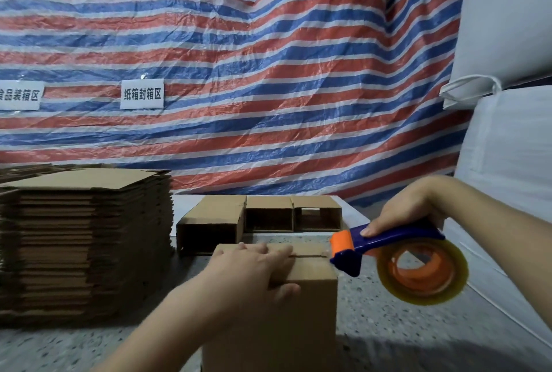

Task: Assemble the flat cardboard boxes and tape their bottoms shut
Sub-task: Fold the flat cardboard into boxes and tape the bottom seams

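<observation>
Head view, only view: the person's left hand (254,270) lies flat on top of the upright brown cardboard box (286,306), fingers straight and near together, pressing the folded flaps down; thumb hangs over the front top edge. The flap seam (307,255) shows as a dark slit running from the fingertips toward the right edge, no tape visible on it yet.

The right hand (400,213) is curled round the handle of the blue-and-orange plastic tape dispenser w/ a roll of clear yellowish tape (397,261). Its orange roller end sits just past the left fingertips, at the box's right top corner, touching or nearly so; can't tell which.

Risks, judged from this:
- The left fingers lie on the seam line. If the dispenser is pulled toward them, tape may catch them, or the strip stops short.
- If the palm pressure eases, flaps may spring up and the seam gap widens, so tape bridges badly.
- A start w/o enough overhang down the side wall could peel later.
- The box may slide on the speckled grey floor (388,327).

Beyond the left fingers: three open assembled boxes (260,219). Left of the hand: tall stack of flat cardboard blanks (86,240). Striped red-white-blue tarp (239,73) behind.
</observation>
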`<state>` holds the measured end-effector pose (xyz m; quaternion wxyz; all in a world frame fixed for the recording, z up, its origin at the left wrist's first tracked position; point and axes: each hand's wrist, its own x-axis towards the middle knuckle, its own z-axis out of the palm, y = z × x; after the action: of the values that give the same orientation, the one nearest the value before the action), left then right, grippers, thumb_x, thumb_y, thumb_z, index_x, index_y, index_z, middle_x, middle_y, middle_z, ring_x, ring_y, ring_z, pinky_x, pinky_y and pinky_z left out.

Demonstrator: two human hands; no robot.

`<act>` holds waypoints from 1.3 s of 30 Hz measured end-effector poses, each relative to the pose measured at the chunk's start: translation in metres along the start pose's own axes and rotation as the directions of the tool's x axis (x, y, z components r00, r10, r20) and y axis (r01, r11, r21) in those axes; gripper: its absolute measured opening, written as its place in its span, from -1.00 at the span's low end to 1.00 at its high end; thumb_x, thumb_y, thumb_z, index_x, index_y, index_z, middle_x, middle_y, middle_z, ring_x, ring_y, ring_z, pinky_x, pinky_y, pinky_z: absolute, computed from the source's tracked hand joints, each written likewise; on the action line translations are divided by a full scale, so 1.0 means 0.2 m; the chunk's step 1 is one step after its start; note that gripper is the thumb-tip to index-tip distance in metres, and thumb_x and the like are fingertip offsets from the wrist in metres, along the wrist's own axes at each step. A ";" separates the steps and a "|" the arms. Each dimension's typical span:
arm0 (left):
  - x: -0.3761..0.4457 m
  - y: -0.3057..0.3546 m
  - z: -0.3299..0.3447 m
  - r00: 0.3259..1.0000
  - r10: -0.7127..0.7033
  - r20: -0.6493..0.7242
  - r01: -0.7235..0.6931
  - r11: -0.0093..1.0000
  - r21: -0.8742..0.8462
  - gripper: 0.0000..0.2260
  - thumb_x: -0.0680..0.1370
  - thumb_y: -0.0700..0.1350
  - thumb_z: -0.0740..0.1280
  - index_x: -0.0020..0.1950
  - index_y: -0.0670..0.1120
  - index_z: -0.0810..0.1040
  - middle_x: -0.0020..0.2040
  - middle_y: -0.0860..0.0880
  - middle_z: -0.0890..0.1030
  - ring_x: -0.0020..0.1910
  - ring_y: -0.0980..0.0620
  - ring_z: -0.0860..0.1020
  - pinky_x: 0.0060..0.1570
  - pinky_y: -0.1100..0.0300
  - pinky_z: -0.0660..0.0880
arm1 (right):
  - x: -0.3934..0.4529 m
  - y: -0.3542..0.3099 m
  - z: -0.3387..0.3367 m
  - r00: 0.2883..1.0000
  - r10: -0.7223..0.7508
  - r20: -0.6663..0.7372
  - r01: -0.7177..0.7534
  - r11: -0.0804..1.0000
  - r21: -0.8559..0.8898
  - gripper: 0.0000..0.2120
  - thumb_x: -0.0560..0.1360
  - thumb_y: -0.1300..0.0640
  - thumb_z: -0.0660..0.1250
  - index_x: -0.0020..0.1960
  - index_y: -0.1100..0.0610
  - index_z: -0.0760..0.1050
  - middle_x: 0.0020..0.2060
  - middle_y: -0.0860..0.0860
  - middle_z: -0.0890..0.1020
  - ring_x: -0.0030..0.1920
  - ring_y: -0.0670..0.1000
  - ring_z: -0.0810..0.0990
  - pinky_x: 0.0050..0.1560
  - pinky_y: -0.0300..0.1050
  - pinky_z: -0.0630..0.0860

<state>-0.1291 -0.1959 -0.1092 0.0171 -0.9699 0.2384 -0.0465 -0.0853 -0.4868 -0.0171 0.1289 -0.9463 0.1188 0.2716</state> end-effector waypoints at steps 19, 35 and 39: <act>0.17 0.29 0.12 0.982 0.112 -0.155 -0.108 0.994 0.031 -0.27 0.59 0.33 0.06 0.61 -0.07 0.01 0.60 -0.09 0.11 0.57 -0.07 0.09 0.52 -0.08 0.06 | -0.04 0.23 -0.01 0.996 -0.085 -0.016 0.087 0.993 0.079 -0.19 0.27 -0.42 0.37 0.26 0.18 0.56 -0.02 0.10 0.70 -0.05 0.05 0.64 0.07 -0.08 0.55; 0.18 0.26 0.02 0.931 0.315 -0.185 -0.264 0.930 0.257 -0.40 0.53 0.40 0.09 0.37 0.01 0.40 0.11 -0.04 0.55 -0.03 0.00 0.53 -0.13 0.14 0.48 | -0.04 -0.13 0.20 0.960 -0.022 -0.281 -0.090 0.920 -0.380 -0.42 0.28 -0.54 0.34 -0.13 -0.03 0.44 -0.13 -0.01 0.65 -0.13 0.00 0.66 -0.22 -0.15 0.51; 0.22 0.24 0.02 0.889 0.389 -0.241 -0.283 0.881 0.380 -0.34 0.51 0.45 0.00 0.36 0.03 0.44 0.11 -0.07 0.56 0.01 -0.03 0.53 -0.22 0.14 0.34 | -0.09 -0.15 0.23 0.937 -0.028 -0.347 -0.129 0.898 -0.421 -0.44 0.31 -0.49 0.37 -0.15 0.00 0.40 -0.15 0.00 0.62 -0.15 0.02 0.62 -0.19 -0.10 0.51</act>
<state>-0.1123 -0.2594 -0.1128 0.1516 -0.8760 0.3932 -0.2345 -0.1128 -0.4413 -0.0390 -0.1168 -0.9801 0.1005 0.1249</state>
